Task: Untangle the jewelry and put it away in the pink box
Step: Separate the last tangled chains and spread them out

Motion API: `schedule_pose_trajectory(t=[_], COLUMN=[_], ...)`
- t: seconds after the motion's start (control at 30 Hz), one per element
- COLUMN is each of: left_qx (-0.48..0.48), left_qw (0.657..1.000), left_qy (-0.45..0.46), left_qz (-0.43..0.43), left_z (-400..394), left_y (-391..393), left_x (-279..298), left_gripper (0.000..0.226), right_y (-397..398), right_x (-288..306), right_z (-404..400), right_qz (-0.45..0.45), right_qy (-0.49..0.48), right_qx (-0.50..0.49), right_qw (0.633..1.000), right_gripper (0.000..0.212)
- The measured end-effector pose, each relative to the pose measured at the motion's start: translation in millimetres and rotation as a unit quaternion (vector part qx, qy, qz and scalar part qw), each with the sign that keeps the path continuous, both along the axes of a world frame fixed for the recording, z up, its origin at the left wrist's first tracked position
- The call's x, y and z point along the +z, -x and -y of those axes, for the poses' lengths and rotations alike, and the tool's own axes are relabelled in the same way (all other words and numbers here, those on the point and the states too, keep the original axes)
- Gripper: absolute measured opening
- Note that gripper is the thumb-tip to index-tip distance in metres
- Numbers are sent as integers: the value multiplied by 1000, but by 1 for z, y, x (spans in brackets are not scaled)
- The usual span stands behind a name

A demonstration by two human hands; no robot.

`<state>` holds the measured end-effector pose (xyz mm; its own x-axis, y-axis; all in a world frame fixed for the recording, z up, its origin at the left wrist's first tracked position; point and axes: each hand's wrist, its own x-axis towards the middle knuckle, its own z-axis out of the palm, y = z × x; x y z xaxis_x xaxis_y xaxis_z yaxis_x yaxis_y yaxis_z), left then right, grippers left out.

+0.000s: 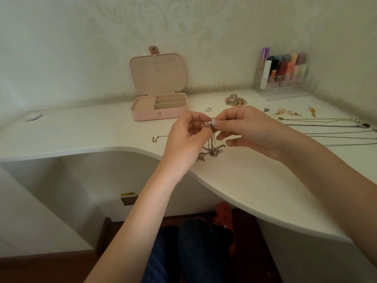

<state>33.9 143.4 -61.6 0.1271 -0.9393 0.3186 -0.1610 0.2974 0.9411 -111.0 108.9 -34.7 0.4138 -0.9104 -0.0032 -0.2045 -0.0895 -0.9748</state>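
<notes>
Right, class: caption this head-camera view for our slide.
Both hands pinch tangled chains over the white desk; pink box open.

My left hand point(187, 137) and right hand point(246, 129) meet above the desk point(255, 180), pinching between them a tangle of chains point(212, 148) whose lower end lies on the desk just below. Behind and left of my hands sits the jewelry box point(159, 108), lid up against the wall. A ring point(208, 109) lies right of it. Further right is a pile of jewelry point(235, 100), then earrings point(285, 113), with straightened necklaces point(326, 127) in front of them. An organizer point(283, 82) stands in the far right corner.
</notes>
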Motion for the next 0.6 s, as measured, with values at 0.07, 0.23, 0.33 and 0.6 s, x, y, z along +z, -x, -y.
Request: schedule_pose_trajectory(t=[0.07,0.23,0.33,0.6], left_qx=[-2,-6,-11,-41], left_qw=[1000,1000,999,999], left_qy=[5,-2,-18,-29], left_qz=[2,14,28,9], left_z=[0,-1,-1,-4], left_y=[0,-1,-1,1], left_x=[0,-4,-4,4], left_gripper=[20,31,37,11], right_y=[1,1,1,2], right_x=[3,5,3,0], right_z=[0,2,3,1], right_qz=[57,178,167,92], right_qy=[-65,-132,-106,-10], right_qx=[22,21,12,40], right_qw=[996,975,980,995], right_gripper=[9,16,16,7])
